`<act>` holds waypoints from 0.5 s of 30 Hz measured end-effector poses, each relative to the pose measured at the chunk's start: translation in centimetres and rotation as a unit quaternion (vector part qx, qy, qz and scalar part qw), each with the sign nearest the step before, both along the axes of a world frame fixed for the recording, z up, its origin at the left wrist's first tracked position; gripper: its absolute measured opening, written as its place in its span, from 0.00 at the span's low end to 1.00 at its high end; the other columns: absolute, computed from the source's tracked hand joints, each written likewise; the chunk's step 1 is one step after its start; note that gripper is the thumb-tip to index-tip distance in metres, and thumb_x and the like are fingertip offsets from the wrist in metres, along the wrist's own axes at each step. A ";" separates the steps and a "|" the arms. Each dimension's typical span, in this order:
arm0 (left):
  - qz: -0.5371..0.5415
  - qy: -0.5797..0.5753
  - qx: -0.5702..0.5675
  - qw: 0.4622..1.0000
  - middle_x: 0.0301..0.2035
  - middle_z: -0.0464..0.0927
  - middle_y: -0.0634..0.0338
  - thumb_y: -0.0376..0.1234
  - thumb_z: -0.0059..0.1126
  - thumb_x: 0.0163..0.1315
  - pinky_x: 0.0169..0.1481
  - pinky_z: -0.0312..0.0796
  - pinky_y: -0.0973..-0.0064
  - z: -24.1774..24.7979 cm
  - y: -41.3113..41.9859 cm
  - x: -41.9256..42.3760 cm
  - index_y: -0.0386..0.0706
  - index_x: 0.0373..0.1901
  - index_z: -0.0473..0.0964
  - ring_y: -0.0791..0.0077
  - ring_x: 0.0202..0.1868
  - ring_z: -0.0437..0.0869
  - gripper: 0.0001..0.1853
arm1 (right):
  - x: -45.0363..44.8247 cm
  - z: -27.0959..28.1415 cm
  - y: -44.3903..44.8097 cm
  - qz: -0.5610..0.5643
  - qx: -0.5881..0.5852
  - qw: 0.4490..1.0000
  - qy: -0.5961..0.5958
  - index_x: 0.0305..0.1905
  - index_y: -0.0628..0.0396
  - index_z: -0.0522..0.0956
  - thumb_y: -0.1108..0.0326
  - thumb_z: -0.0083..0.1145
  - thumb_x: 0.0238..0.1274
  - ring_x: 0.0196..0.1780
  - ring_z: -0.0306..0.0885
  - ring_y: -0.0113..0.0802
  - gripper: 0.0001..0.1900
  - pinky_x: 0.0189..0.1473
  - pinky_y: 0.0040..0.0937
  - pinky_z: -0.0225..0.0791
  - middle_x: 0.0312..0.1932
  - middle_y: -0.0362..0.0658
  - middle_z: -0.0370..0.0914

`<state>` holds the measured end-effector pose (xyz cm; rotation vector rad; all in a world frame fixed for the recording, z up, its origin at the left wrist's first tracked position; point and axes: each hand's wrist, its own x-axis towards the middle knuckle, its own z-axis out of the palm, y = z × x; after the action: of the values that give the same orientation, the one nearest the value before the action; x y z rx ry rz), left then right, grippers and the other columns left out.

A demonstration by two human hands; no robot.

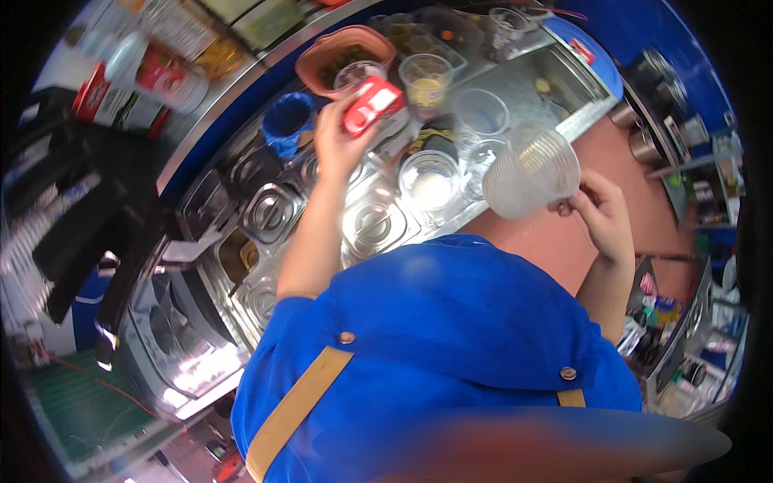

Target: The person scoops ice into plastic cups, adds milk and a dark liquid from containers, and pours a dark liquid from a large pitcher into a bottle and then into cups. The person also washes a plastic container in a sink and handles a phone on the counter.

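Observation:
My left hand (341,142) grips a red and white carton (372,105) above the back of the steel counter. In my right hand (595,208) is a translucent ribbed plastic container (531,170), held by its edge out over the floor. Between the hands stand a clear plastic cup with yellow contents (426,84), an empty-looking clear cup (481,113) and a round clear tub with whitish contents (429,180). Behind the carton is a terracotta-coloured plastic basin (314,60) with green contents and a smaller tub inside.
Lidded steel pans (374,223) line the counter near my body. A blue-lined container (288,118) stands behind them. At the right are a steel sink (543,78) and a blue round lid (595,51). Jars and packs (172,75) sit on the upper left shelf.

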<state>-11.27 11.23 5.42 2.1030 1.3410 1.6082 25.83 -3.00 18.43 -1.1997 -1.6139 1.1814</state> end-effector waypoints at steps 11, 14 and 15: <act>0.222 -0.224 0.170 0.934 0.47 0.73 0.52 0.22 0.69 0.50 0.50 0.78 0.69 17.1 -10.4 -9.0 0.35 0.47 0.70 0.67 0.46 0.78 0.22 | 6.2 -5.0 5.4 -0.186 0.029 0.980 0.059 0.45 0.63 0.76 0.66 0.51 0.70 0.34 0.79 0.27 0.11 0.40 0.22 0.72 0.27 0.40 0.78; 0.252 -0.163 0.301 0.905 0.39 0.77 0.50 0.23 0.71 0.47 0.44 0.82 0.69 23.9 -12.4 -10.1 0.30 0.43 0.69 0.67 0.38 0.82 0.23 | 5.0 -5.1 9.4 -0.141 0.039 0.986 0.082 0.46 0.63 0.76 0.66 0.50 0.71 0.34 0.80 0.28 0.11 0.41 0.24 0.73 0.27 0.41 0.78; 0.254 -0.135 0.329 0.900 0.37 0.78 0.49 0.23 0.73 0.46 0.44 0.82 0.68 25.5 -12.3 -10.5 0.29 0.42 0.68 0.66 0.36 0.83 0.24 | 4.2 -5.0 10.4 -0.124 0.056 0.987 0.084 0.45 0.63 0.76 0.66 0.50 0.71 0.34 0.80 0.28 0.10 0.42 0.24 0.73 0.27 0.41 0.78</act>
<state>-21.74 -1.05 30.90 1.7652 1.4655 2.7828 30.04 7.42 13.46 -1.1578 -1.3453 0.9926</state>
